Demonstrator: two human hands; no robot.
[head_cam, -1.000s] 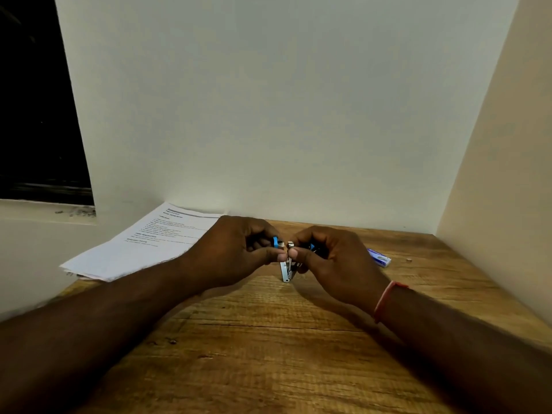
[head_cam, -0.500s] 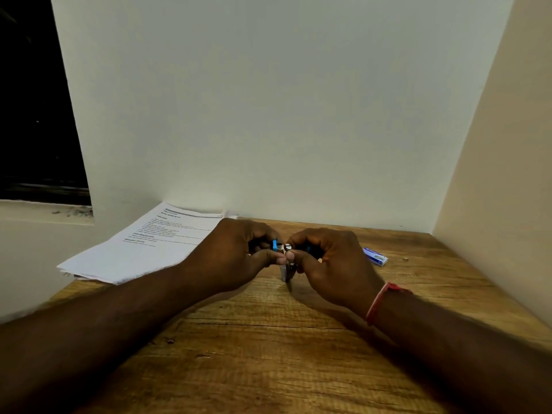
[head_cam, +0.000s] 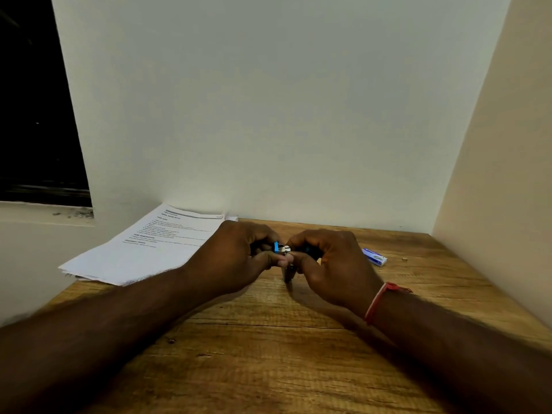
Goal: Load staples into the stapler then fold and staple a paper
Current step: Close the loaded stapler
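Both hands meet over the middle of the wooden table (head_cam: 268, 354) and hold a small blue and silver stapler (head_cam: 280, 249) between them. My left hand (head_cam: 236, 255) grips its left part, where a blue edge shows. My right hand (head_cam: 331, 264) grips the right part, its fingertips pinching at the metal middle. A metal piece of the stapler hangs down below the fingers. Most of the stapler is hidden by the fingers, and I cannot see any staples. A stack of printed paper (head_cam: 149, 249) lies at the back left, overhanging the table edge.
A small blue and white staple box (head_cam: 374, 256) lies to the right of my right hand, with a tiny scrap (head_cam: 404, 259) beyond it. White walls close the back and the right side. A dark window opening is at the far left.
The hands have stayed together on the stapler with only small finger shifts. The hanging metal piece now looks darker and less exposed below the fingers. The view has shifted slightly.
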